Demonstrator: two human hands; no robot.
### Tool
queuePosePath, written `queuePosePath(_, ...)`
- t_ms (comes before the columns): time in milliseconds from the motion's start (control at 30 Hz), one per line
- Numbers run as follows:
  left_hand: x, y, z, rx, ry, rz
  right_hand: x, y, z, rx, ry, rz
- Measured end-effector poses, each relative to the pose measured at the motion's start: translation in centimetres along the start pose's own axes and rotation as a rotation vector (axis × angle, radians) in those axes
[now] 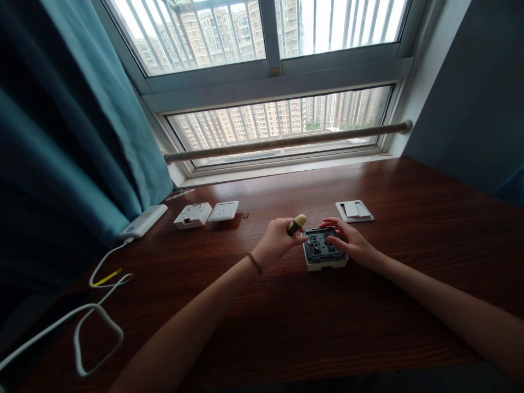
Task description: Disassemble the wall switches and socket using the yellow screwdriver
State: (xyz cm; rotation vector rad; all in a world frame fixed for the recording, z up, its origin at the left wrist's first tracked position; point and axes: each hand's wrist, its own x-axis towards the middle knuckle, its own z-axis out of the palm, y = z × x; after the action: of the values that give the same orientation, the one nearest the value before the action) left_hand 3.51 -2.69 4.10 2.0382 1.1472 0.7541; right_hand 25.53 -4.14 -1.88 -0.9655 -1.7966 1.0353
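Head view, hands at white box, dark switch module in top

**Looks like a room in a high-rise home**

Looks out through a barred window onto close-packed apartment towers, seemingly from an upper floor. Has a thick teal curtain hanging at the left, a rail across the lower pane, and a glossy, reddish-brown wood-grain desk reaching to the sill. Cannot be pinned down to bedroom or study.
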Motion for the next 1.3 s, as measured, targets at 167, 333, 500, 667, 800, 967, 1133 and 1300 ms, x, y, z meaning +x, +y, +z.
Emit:
queuePosePath(167, 0.3, -1.0, 1.5, 0.152, -0.093, 0.003, 0.0, -0.2, -0.1, -0.032, -0.040, -0.018)
queuePosePath(333, -0.1, 0.1, 1.2, 0.405, -0.109, 0.164, -0.3, -0.6, -0.2, -0.238, -0.190, -0.160)
queuePosePath(500, -0.5, 0.8, 1.2, 0.766, -0.156, 0.333, -0.2, -0.3, -0.3, -0.369, -0.193, -0.222)
queuePosePath(667, -0.8, 1.6, 1.0, 0.949, -0.189, 0.400, -0.2, -0.1, -0.2, -0.409, -0.173, -0.234)
queuePosePath(800, -1.0, 2.4, 0.1, 0.885, -0.115, 0.417, -0.2, -0.4, -0.3, -0.410, -0.166, -0.225)
queuePosePath(967, 0.4, 1.3, -3.5, 0.792, 0.111, 0.322, -0.2, -0.7, -0.2, -0.409, -0.173, -0.209)
queuePosePath(1133, 3.8, -3.4, -8.9, 1.037, 0.030, 0.005, -0.3, -0.7, -0.2, -0.398, -0.169, -0.207)
queuePosePath(1300, 6.1, -7.7, -11.7, 1.091, -0.108, -0.102, -0.4, -0.5, -0.3, -0.389, -0.172, -0.214)
